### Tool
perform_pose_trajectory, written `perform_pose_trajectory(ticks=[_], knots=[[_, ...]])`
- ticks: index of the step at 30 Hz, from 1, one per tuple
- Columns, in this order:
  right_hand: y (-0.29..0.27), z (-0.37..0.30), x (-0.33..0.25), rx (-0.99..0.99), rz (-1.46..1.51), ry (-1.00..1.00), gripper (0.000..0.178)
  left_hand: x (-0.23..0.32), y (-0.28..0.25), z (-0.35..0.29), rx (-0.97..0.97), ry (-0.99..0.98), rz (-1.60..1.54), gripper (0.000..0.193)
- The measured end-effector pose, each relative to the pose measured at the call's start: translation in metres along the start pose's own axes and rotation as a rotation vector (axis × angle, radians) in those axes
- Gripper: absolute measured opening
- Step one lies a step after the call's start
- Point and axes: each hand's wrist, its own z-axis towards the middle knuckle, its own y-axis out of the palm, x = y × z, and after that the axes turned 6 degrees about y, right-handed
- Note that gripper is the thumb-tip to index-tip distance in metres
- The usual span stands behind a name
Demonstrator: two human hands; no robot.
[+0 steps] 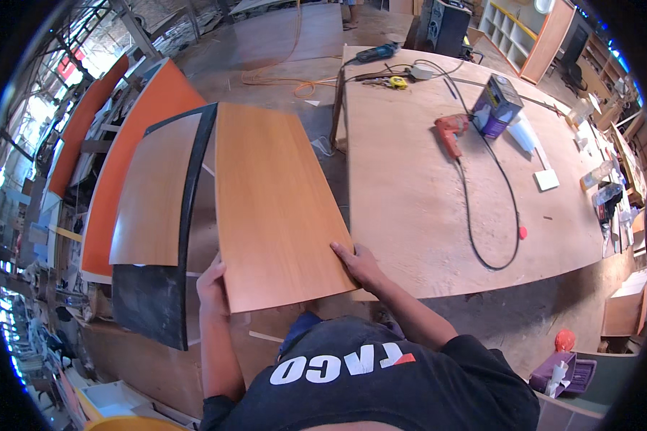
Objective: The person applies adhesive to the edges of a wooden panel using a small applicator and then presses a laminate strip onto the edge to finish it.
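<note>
A wood-grain panel (277, 208) stretches away from me, held by its two long edges near the close end. My left hand (212, 289) grips its left edge, with the fingers partly hidden behind the board. On the right edge, my right hand (359, 264) has its thumb over the top face and its other fingers underneath. Just left of the panel stands a black-edged frame (188, 237) with another wood-grain board (154, 194) on its side. The panel's right edge is close to the worktable (410, 215).
On the worktable lie a red power drill (452, 133) with a black cord, a purple-and-black can (496, 108), a blue angle grinder (377, 53) and a yellow tape measure (397, 82). Orange curved panels (140, 136) stand at left. A purple basket (571, 373) sits lower right.
</note>
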Motion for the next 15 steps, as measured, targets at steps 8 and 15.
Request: perform_pose_trajectory(ticks=[8, 15], knots=[[0.114, 0.077, -0.067, -0.175, 0.492, 0.100, 0.083, 0.014, -0.063, 0.097, -0.377, 0.035, -0.297, 0.122], [0.144, 0.139, -0.115, -0.046, 0.480, 0.198, 0.090, 0.009, -0.043, 0.182, -0.222, 0.138, 0.160, 0.066]])
